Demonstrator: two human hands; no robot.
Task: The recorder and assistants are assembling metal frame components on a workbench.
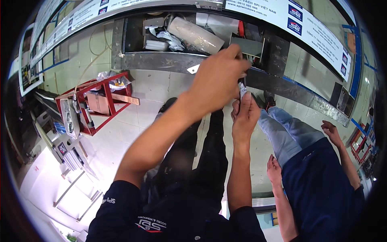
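In front of me, before the bench's near rail, my two hands come together. My right hand [246, 115] is closed, thumb and fingers pinching a small narrow whitish piece with dark marks [242, 88]; its exact kind does not show. Just above, my left hand [219, 76] reaches across with curled fingers, close to the upper end of that piece. Its fingers are slightly smeared, and whatever lies in them is hidden. Behind the left hand stands a cardboard-brown roll in clear wrap [195, 35], lying slanted in the bench's tray.
The dark metal bench rail [157, 62] runs across the front, with a small white plate [193, 69] on it. A grey box-like part [246, 46] sits in the tray. At left stands a red metal frame [105, 101] holding tools. A co-worker in light jeans [286, 129] stands close at right.
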